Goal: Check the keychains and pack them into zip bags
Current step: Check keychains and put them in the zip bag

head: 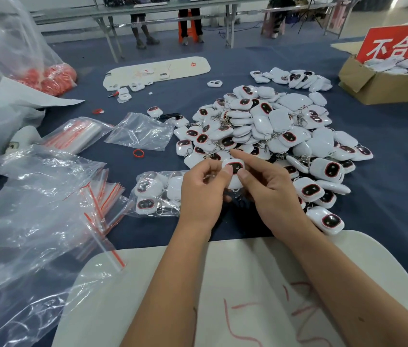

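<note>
Both hands' fingers [228,169] pinched one white keychain [234,167]; it looked light, hard and glossy, best gripped by its edges.

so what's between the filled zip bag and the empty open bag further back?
Head view: between the filled zip bag and the empty bag is mostly bare blue table, with one loose red ring.

We have one head-worn wide-angle view, facing forward and down, close over both hands [235,194] and the table [385,151].
</note>
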`<state>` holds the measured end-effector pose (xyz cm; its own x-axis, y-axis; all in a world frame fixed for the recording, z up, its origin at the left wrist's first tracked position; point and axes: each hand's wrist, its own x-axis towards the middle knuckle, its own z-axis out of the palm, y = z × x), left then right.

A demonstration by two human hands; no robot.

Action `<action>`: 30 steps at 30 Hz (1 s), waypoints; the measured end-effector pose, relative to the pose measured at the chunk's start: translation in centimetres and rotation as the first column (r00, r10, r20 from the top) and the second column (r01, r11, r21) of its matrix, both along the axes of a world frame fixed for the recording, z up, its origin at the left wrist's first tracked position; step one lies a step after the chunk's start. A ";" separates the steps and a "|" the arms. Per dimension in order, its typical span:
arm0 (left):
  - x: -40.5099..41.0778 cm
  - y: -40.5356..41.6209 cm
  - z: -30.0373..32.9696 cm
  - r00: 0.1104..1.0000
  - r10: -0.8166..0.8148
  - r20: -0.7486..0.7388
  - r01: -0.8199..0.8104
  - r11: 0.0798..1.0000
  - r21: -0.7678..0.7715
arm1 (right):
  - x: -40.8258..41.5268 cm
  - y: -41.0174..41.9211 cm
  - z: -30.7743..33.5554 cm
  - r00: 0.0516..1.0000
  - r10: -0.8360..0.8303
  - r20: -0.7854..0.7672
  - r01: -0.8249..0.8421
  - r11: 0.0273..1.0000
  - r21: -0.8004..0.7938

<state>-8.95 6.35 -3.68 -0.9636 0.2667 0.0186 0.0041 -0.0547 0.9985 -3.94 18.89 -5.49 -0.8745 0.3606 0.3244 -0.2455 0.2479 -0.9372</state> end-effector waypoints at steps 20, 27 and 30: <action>-0.3 -0.7 0.3 0.987 -0.095 0.131 0.092 0.995 0.032 | 0.5 -0.3 0.8 0.993 0.112 0.032 -0.107 0.984 -0.142; -0.3 -0.6 0.2 0.994 -0.068 0.081 0.066 0.997 0.031 | 0.6 -0.4 0.8 0.993 0.109 0.035 -0.103 0.983 -0.154; -0.1 -0.4 0.0 0.998 -0.068 0.012 0.068 0.998 0.000 | 0.6 -0.4 0.9 0.998 0.057 0.037 -0.051 0.988 -0.145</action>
